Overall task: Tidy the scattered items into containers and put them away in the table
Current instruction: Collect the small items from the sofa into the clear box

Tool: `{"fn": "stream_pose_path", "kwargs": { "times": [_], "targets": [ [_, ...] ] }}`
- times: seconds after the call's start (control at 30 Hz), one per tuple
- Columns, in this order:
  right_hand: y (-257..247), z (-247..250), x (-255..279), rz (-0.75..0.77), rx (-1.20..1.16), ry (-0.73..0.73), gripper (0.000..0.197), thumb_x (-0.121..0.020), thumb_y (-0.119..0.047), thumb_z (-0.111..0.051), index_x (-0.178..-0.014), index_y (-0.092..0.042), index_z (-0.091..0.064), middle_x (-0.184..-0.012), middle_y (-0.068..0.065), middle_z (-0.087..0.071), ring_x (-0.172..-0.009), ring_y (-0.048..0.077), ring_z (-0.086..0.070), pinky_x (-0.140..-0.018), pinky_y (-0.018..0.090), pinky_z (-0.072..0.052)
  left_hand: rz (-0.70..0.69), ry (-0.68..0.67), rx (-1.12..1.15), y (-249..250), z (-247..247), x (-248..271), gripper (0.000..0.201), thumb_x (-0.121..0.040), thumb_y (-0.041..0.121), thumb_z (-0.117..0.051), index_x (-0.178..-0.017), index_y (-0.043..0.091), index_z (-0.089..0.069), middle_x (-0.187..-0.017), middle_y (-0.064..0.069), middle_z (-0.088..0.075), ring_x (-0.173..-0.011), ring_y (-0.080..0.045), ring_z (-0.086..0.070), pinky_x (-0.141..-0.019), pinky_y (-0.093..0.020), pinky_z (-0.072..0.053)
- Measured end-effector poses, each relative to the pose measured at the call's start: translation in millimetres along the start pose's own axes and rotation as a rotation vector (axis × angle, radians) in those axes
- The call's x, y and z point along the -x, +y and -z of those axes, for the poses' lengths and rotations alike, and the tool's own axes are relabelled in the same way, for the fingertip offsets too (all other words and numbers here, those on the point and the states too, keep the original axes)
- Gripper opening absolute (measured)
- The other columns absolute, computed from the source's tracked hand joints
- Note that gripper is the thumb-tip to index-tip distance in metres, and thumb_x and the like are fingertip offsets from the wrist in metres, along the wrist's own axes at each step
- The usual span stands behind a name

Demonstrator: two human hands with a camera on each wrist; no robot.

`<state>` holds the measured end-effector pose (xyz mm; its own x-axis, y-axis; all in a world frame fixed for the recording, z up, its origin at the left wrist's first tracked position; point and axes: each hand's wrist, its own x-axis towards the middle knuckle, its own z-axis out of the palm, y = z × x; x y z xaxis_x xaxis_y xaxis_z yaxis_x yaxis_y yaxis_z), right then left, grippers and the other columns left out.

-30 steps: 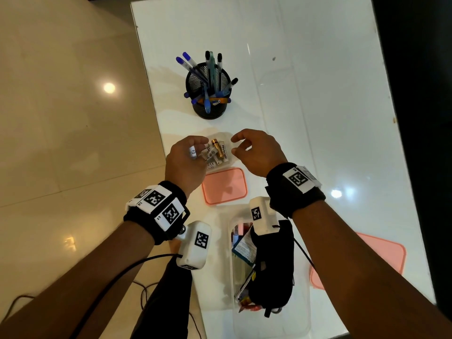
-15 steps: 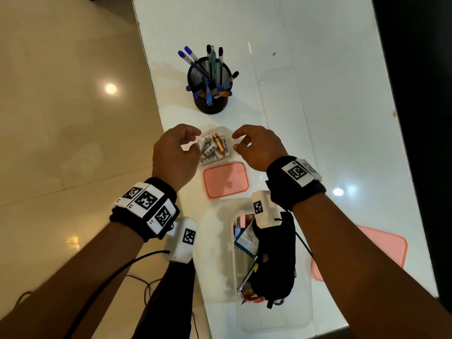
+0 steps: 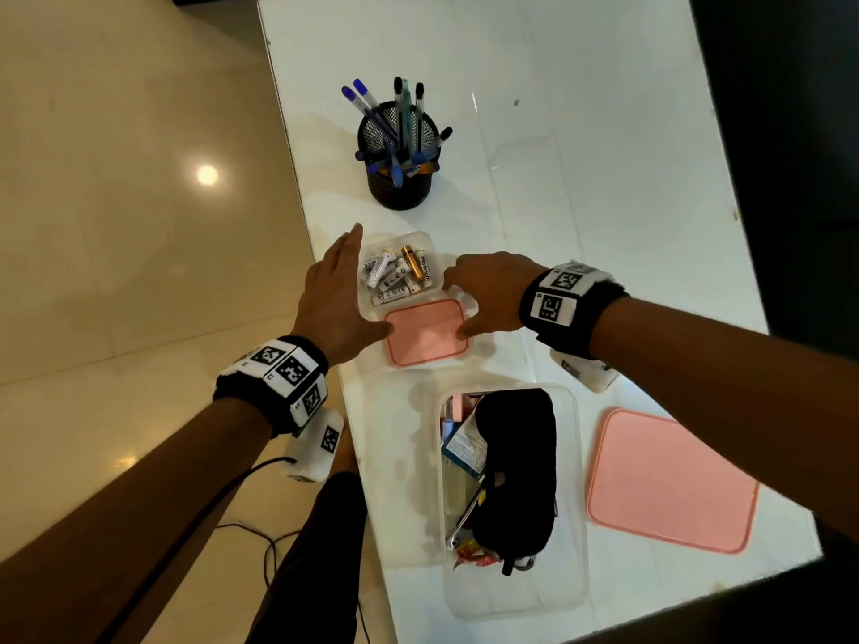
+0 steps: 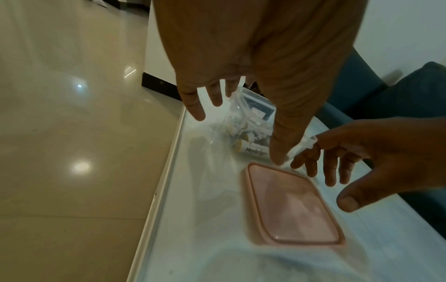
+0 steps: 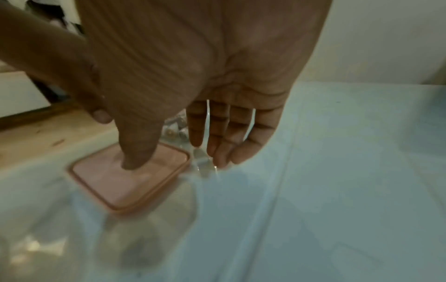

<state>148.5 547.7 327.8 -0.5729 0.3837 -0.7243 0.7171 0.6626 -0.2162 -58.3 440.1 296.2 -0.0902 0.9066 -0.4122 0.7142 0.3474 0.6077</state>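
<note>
A small clear container holding several batteries stands near the table's left edge. Its small pink lid lies flat just in front of it. My left hand is open, fingers straight along the container's left side, thumb at the lid's left edge. My right hand is also open, fingers pointing down beside the container. Its thumb rests on the lid in the right wrist view. The left wrist view shows both hands flanking the lid, which neither hand grips.
A black mesh pen holder full of pens stands beyond the battery container. Nearer me is a large clear container with a black eye mask and packets, and its large pink lid lies to its right. The table's left edge is close.
My left hand has let a white battery go into the small container and opened. Both hands have come back toward me from over the container to the small pink lid.
</note>
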Motion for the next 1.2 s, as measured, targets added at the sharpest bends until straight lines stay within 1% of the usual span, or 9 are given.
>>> {"fn": "stream_pose_path", "kwargs": {
  "times": [0.13, 0.27, 0.5, 0.67, 0.8, 0.9, 0.97, 1.1, 1.2],
  "targets": [
    [2.3, 2.9, 0.1, 0.121, 0.234, 0.014, 0.072, -0.082, -0.068, -0.057, -0.137, -0.023, -0.044, -0.124, -0.001, -0.049, -0.103, 0.026, -0.058, -0.076, 0.034, -0.044, -0.031, -0.023, -0.024, -6.9, -0.8, -14.0, 0.112, -0.063, 0.034, -0.087, -0.151, 0.014, -0.02, -0.148, -0.009, -0.037, -0.135, -0.028, -0.031, -0.109, -0.039, -0.022],
    [-1.2, -3.1, -3.1, 0.172, 0.326, 0.03, 0.08, -0.077, -0.072, -0.059, -0.137, -0.022, -0.04, -0.126, -0.001, -0.044, -0.099, 0.024, -0.057, -0.065, 0.031, -0.039, -0.049, 0.038, -0.02, -11.0, 7.5, -12.0, 0.091, -0.061, 0.033, -0.087, -0.138, 0.013, -0.043, -0.132, -0.007, -0.051, -0.12, -0.028, -0.045, -0.102, -0.037, -0.031],
    [-11.4, -12.8, -16.1, 0.222, 0.329, 0.006, 0.079, -0.069, -0.061, -0.074, -0.129, -0.023, -0.039, -0.122, -0.002, -0.043, -0.103, 0.021, -0.048, -0.065, 0.031, -0.039, 0.025, 0.126, 0.112, -24.7, 16.8, 16.8, 0.089, -0.059, 0.02, -0.091, -0.135, 0.01, -0.046, -0.13, -0.009, -0.053, -0.117, -0.029, -0.05, -0.104, -0.044, -0.037],
    [-6.6, -5.5, -7.1, 0.056, 0.102, -0.032, 0.032, -0.085, -0.044, -0.063, -0.11, -0.026, -0.052, -0.097, -0.002, -0.059, -0.093, 0.026, -0.06, -0.073, 0.034, -0.045, 0.051, 0.112, 0.141, -25.7, 17.4, 19.9, 0.09, -0.061, 0.022, -0.089, -0.138, 0.014, -0.044, -0.133, -0.007, -0.051, -0.12, -0.028, -0.048, -0.106, -0.043, -0.035],
    [11.3, 7.2, 25.7, -0.025, -0.015, 0.196, 0.016, -0.098, -0.038, -0.046, -0.108, -0.026, -0.053, -0.075, -0.006, -0.055, -0.078, 0.028, -0.062, -0.067, 0.034, -0.047, 0.064, 0.109, 0.179, -24.8, 15.4, 19.7, 0.092, -0.061, 0.023, -0.089, -0.14, 0.017, -0.042, -0.135, -0.004, -0.051, -0.118, -0.025, -0.05, -0.104, -0.044, -0.04],
    [18.0, 13.5, 48.8, -0.051, -0.01, 0.334, 0.035, -0.1, -0.03, -0.042, -0.133, -0.037, -0.051, -0.104, -0.003, -0.068, -0.094, 0.03, -0.064, -0.077, 0.038, -0.051, 0.043, 0.102, 0.212, -24.0, 11.9, 18.3, 0.092, -0.062, 0.021, -0.088, -0.141, 0.018, -0.041, -0.135, -0.003, -0.05, -0.118, -0.021, -0.051, -0.1, -0.039, -0.043],
    [17.5, 14.6, 51.9, -0.093, 0.04, 0.366, 0.047, -0.101, -0.029, -0.038, -0.146, -0.042, -0.034, -0.119, 0.0, -0.066, -0.101, 0.032, -0.061, -0.077, 0.037, -0.049, 0.042, 0.073, 0.232, -20.1, 11.2, 15.0, 0.093, -0.064, 0.019, -0.088, -0.143, 0.021, -0.039, -0.139, -0.001, -0.048, -0.122, -0.02, -0.048, -0.101, -0.034, -0.042],
    [-0.9, 8.1, 31.3, -0.085, 0.144, 0.333, 0.057, -0.102, -0.033, -0.032, -0.153, -0.037, -0.007, -0.12, 0.004, -0.059, -0.093, 0.031, -0.059, -0.063, 0.034, -0.041, 0.003, -0.056, 0.203, -8.3, 6.1, 5.7, 0.103, -0.065, 0.022, -0.088, -0.149, 0.022, -0.029, -0.149, -0.001, -0.039, -0.132, -0.022, -0.042, -0.109, -0.04, -0.037],
    [-19.6, -7.7, 13.4, -0.002, 0.246, 0.264, 0.066, -0.1, -0.05, -0.03, -0.153, -0.032, 0.007, -0.143, 0.006, -0.045, -0.096, 0.029, -0.058, -0.06, 0.034, -0.042, 0.038, -0.104, 0.239, -1.3, -0.4, 5.8, 0.11, -0.062, 0.024, -0.089, -0.151, 0.021, -0.024, -0.152, -0.001, -0.037, -0.132, -0.023, -0.042, -0.108, -0.041, -0.038]
  ]
}}
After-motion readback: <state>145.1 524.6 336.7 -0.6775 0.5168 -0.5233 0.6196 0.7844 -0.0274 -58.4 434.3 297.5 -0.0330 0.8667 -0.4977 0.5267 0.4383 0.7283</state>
